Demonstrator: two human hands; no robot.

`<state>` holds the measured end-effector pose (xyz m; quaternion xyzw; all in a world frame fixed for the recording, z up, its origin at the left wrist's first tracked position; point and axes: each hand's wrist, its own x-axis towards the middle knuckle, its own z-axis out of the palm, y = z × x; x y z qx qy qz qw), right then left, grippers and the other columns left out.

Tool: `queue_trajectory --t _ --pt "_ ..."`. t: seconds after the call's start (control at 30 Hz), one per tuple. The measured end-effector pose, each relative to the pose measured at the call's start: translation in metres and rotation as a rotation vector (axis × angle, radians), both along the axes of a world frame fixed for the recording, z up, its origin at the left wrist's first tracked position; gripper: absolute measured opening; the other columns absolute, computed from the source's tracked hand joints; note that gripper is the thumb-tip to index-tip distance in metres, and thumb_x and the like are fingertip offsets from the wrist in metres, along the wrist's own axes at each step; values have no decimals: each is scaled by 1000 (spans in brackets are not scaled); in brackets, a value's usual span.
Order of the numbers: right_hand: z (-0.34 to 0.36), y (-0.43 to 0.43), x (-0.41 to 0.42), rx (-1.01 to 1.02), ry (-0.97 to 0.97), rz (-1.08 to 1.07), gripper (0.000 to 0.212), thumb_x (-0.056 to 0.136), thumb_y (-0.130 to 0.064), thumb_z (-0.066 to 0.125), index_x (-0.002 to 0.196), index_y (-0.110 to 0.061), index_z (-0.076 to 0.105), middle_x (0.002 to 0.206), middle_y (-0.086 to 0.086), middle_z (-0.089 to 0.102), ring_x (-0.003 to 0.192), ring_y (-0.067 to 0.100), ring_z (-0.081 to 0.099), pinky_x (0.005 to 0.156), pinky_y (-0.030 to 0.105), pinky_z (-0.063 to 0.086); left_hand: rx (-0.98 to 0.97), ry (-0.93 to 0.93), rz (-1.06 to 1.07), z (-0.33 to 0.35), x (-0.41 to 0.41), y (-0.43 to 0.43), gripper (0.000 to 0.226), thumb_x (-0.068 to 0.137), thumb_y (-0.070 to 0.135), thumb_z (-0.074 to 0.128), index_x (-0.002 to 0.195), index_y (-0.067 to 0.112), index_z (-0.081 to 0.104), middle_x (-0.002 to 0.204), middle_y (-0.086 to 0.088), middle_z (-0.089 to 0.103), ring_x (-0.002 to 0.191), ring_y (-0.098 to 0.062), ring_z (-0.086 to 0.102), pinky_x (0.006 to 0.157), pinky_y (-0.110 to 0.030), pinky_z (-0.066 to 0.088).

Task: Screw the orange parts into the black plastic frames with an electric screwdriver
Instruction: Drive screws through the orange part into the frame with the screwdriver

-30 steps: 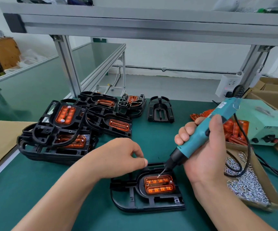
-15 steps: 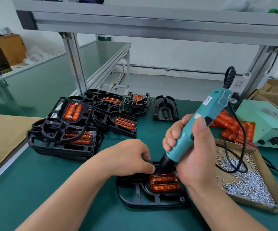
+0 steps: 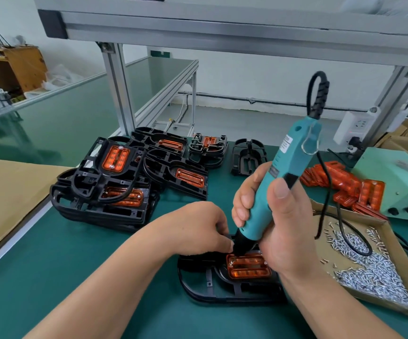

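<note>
Right now, nearest of all, the black frame [image 3: 212, 285] is lying flat on the counter [image 3: 51, 277] directly beneath both hands, with the orange part [image 3: 248, 269] sitting in its recess. The electric screwdriver [image 3: 281, 172] is standing nearly upright, leaning a little to the right, and its black nose is bearing down on the orange part's far-left corner.

The danger, as I judge it, is sitting in that lean. If the bit is meeting the screw off-axis, it could slip out and scar the orange plastic, or drive the screw in crooked. The frame could also skate on the counter if the steadying hand eases off.

The left hand [image 3: 198, 231] is curling its fingers in, with the fingertips gathering against the driver's nose. I cannot tell whether they are pinching a screw or only steadying, since the tip is hiding that. The right hand [image 3: 281, 236] is wrapping tightly round the teal barrel, thumb pressing along its side.

Just right of that hand, a cardboard tray [image 3: 330, 243] is holding loose screws [image 3: 374, 272]. Beyond it, spare orange parts [image 3: 340, 184] are lying in a pile. Beyond the left hand, a heap of frames [image 3: 114, 192] is sitting with orange parts already in place.
</note>
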<state>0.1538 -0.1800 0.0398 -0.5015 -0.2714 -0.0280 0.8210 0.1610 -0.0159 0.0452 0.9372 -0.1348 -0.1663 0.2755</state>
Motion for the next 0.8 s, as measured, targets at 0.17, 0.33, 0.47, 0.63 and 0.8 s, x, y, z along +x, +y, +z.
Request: queue_trajectory --t 0.17,0.33,0.47,0.63,0.8 --pt "4 10 0 -123 -50 51 54 97 -59 73 107 -10 53 79 14 50 61 29 48 60 36 47 -21 26 -28 3 -2 -1 22 88 32 71 81 13 63 80 -13 64 70 -27 55 68 -43 52" --pt "6 17 0 -222 -92 77 58 97 -62 71 105 -9 50 74 18 50 60 31 46 60 39 45 9 -37 -84 6 -5 -2 39 92 15 64 61 26 43 63 5 48 61 -16 43 56 -28 36" --pt "8 21 0 -270 -108 82 61 96 -64 69 105 -7 49 74 22 49 60 32 46 59 41 45 30 -48 -102 6 -6 -2 36 93 10 62 64 21 44 68 0 49 68 -18 45 60 -30 39" --pt "7 23 -1 -296 -114 83 63 94 -68 69 104 -9 50 73 21 46 59 31 45 58 41 44 -39 -57 -91 5 -7 -1 22 93 6 61 72 10 54 77 -13 59 79 -33 56 69 -37 49" --pt "5 22 -1 -287 -106 81 64 93 -68 69 104 -9 49 73 21 46 60 30 45 58 39 45 -5 -70 -92 5 -7 -1 38 93 7 60 62 21 44 66 1 49 68 -18 47 59 -23 40"
